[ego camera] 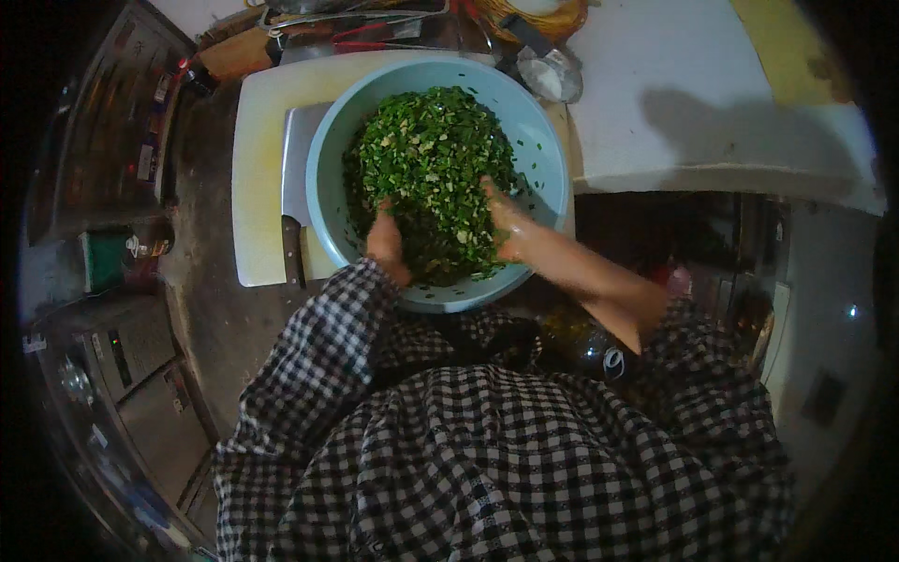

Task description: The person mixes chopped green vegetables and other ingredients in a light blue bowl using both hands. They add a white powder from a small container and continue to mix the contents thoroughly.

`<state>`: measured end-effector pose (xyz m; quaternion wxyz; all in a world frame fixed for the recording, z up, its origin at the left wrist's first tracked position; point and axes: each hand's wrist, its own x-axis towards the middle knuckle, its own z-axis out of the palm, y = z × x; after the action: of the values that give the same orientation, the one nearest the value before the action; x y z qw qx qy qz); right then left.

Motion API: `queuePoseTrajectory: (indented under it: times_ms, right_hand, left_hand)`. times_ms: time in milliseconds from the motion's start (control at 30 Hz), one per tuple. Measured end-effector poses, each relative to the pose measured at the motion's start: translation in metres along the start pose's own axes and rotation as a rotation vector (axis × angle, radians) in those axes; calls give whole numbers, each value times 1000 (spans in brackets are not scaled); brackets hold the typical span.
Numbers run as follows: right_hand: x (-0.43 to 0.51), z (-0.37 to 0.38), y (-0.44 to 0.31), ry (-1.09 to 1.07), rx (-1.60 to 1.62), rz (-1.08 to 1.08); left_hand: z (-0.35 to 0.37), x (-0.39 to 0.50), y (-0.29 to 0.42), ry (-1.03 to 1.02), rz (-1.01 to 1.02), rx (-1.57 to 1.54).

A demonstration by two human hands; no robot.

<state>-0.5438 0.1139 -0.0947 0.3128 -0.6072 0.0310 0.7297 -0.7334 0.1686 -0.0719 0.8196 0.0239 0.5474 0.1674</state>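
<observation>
A light blue plastic basin holds a large heap of chopped green leaves mixed with small pale yellow bits. Both hands are inside it, cupping the heap from either side. My left hand is at the near left, its fingers buried in the greens. On the right, my right hand presses against the heap with the thumb showing and the other fingers hidden. Scraps of green cling to the basin's inner wall. Under the basin lies a pale cutting board. A cleaver rests on it at the left, partly covered by the basin.
Behind the basin, a clear container with white powder stands beside red-handled tongs. A dark-bodied bottle with a red cap is at the back left. A white ledge runs along the right. Cardboard boxes stand at the lower left.
</observation>
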Motion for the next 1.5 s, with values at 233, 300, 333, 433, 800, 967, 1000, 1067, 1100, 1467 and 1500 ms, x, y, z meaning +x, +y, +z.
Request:
queuePoseTrajectory:
  times_ms: [233, 300, 333, 433, 800, 967, 1000, 1067, 1100, 1467, 1500]
  right_hand:
    - [9, 2, 24, -512, 207, -547]
    - [-7, -3, 6, -30, -189, -497]
    - [-15, -5, -6, 21, -284, -533]
    - [-31, -6, -53, -65, -512, -674]
    - [-10, 16, -85, 55, -717, -436]
    - [7, 27, -123, 168, -1136, -763]
    - [18, 36, -125, 154, -1200, -738]
    - [30, 41, -132, 132, -1309, -726]
    - [33, 40, -133, 16, -1471, -676]
    - [39, 77, -180, -243, -2047, -921]
    - [43, 77, -189, -315, -2101, -989]
  left_hand:
    - [0, 32, -6, -28, 49, -73]
    - [-1, 20, -2, -63, 231, 172]
    - [1, 13, 0, -105, 334, 278]
    - [4, -4, 15, -55, 665, 628]
    - [21, 17, 45, -60, 360, 268]
    - [8, 38, 60, -131, 965, 569]
    - [10, 49, 68, -48, 830, 562]
    - [13, 66, 78, 60, 595, 542]
    - [12, 68, 80, 80, 576, 747]
    - [41, 3, 73, 29, 880, 1982]
    - [43, 1, 75, 27, 885, 1986]
